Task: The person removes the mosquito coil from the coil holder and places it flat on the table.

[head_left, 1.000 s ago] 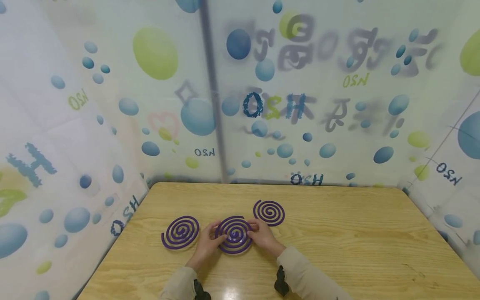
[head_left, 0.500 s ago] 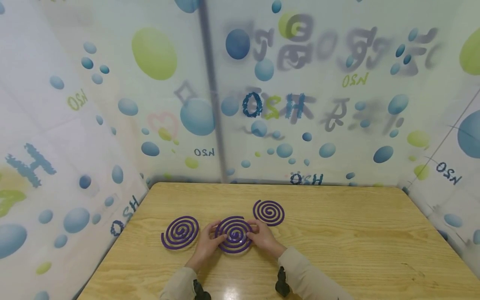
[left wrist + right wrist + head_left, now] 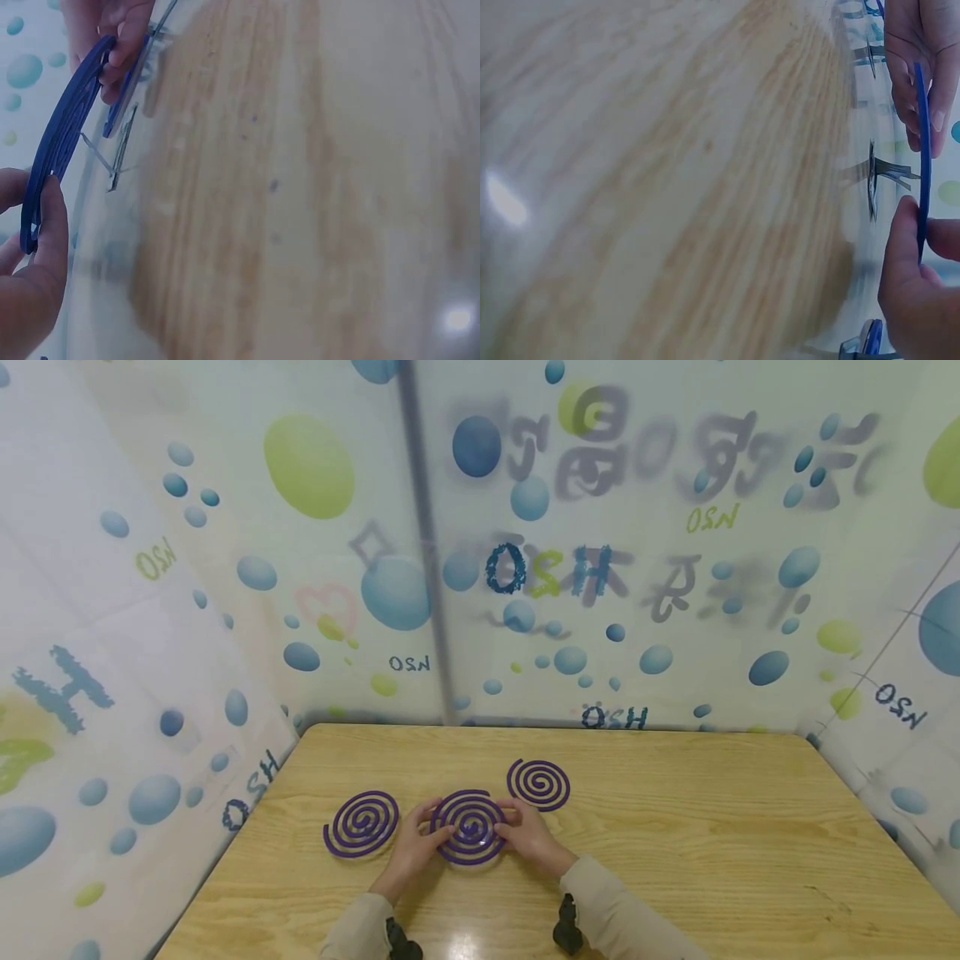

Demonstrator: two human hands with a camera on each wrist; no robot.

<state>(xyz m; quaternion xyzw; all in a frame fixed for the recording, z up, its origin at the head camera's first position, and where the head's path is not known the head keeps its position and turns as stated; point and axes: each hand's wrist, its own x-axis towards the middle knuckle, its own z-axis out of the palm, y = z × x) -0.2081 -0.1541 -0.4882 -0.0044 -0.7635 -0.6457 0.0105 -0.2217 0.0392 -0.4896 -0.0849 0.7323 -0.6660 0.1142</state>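
Observation:
A purple mosquito coil (image 3: 471, 860) is held between my two hands above the wooden table. My left hand (image 3: 415, 845) pinches its left edge, thumb on the near face and fingers behind. On the opposite edge my right hand (image 3: 531, 837) pinches it in the same way. Both wrist views show the coil edge-on, as a blue band (image 3: 56, 124). Beside it is a thin bent metal stand (image 3: 873, 180); whether the coil touches it I cannot tell. Parts of the coil's rim are hidden by fingers.
A second purple coil (image 3: 352, 852) lies left of my left hand. Behind my right hand is a third coil (image 3: 558, 787), close to the held one. The wooden table (image 3: 712, 843) runs back to a curtain (image 3: 660, 527) printed with bubbles and lettering.

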